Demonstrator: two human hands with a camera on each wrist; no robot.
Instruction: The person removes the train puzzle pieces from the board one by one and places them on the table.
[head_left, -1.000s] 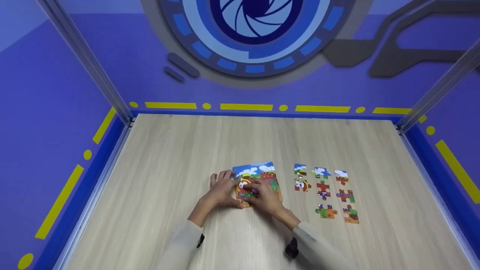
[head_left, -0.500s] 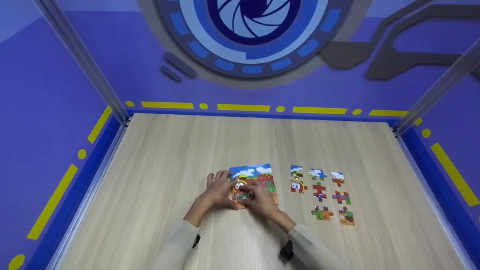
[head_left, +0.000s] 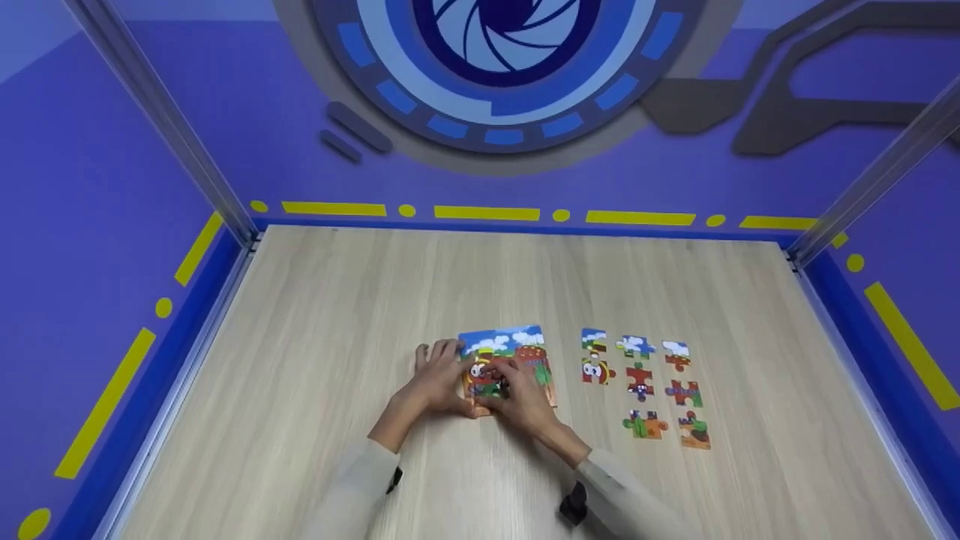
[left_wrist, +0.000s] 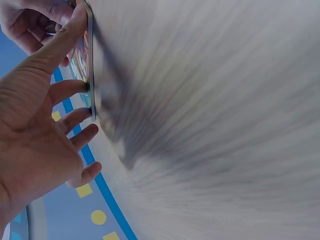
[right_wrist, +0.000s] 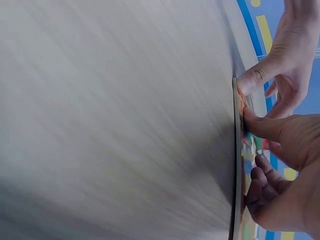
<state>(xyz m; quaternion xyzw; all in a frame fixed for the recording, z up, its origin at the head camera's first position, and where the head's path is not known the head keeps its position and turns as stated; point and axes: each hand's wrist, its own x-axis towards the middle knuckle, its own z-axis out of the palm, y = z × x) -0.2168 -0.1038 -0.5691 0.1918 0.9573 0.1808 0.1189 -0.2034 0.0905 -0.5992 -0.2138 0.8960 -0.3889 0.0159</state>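
Note:
A puzzle board (head_left: 500, 339) printed with a cartoon scene lies mid-table in the head view. My left hand (head_left: 435, 382) holds it at its left side. In the left wrist view, the thumb is on the near corner and two fingers touch the edge farther along. Over the board's lower left part, my right hand (head_left: 527, 397) has thumb and index finger set apart, pinching a small puzzle piece (right_wrist: 253, 142) against the board. The fingers cover much of that piece. Its exact fit cannot be seen.
Several loose puzzle pieces lie in rows right of the board, among them a piece with a face (head_left: 596, 371) and a cactus piece (head_left: 645, 424). The wooden table (head_left: 360, 300) ends at a blue back wall (head_left: 225, 135) and metal-framed side walls.
The view shifts slightly. The left hand stays at the board. The right hand's fingertips shift a little over the board's lower left part; the loose pieces keep their places.

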